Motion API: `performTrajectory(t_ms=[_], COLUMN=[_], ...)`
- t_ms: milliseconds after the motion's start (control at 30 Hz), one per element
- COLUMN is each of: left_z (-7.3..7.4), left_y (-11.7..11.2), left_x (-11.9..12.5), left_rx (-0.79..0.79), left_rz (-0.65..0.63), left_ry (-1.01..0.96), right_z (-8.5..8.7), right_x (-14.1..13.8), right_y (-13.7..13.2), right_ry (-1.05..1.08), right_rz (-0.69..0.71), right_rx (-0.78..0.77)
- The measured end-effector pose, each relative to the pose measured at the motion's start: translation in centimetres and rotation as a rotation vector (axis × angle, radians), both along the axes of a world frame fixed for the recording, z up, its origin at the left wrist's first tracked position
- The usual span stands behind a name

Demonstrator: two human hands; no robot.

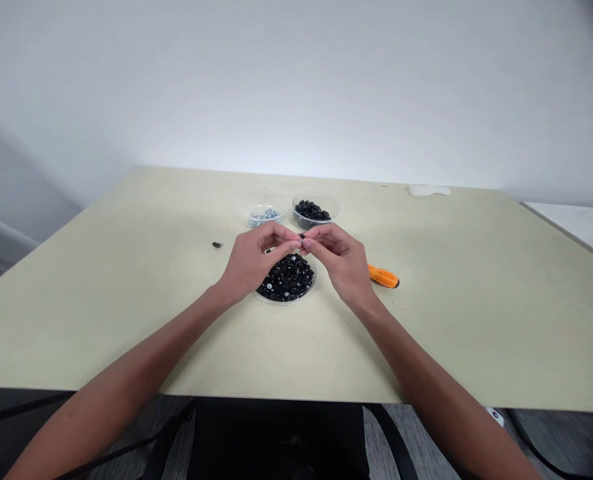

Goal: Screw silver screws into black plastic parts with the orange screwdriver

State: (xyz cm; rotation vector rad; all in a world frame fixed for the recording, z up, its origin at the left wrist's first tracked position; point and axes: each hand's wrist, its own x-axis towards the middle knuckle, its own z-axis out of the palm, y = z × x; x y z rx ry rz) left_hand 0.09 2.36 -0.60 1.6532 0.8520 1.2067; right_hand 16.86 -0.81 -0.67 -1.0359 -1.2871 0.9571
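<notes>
My left hand and my right hand meet fingertip to fingertip above a clear dish of small black round parts. Both hands are pinched closed on one tiny dark piece between them, too small to name. Behind them stand a clear dish of small silver parts and another clear dish of black parts.
An orange-handled tool lies on the pale table just right of my right hand. One loose dark part lies to the left. A white object rests at the table's far edge. Cables hang below the near edge.
</notes>
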Motion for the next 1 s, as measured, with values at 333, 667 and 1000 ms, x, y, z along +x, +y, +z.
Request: performTrajectory(t_ms=[333, 667, 1000], left_z=[-0.08, 0.51, 0.89], left_y=[0.13, -0.49, -0.76], left_x=[0.04, -0.09, -0.13], left_rx=[-0.013, -0.035, 0.034], left_rz=[-0.003, -0.027, -0.015], left_ry=[-0.001, -0.005, -0.08], right_z=[-0.32, -0.36, 0.14], right_x=[-0.06, 0.13, -0.03], right_y=[-0.11, -0.58, -0.73], right_ry=[-0.019, -0.128, -0.025], right_rz=[-0.033, -0.048, 0.049], right_rx=[0.032, 0.196, 0.232])
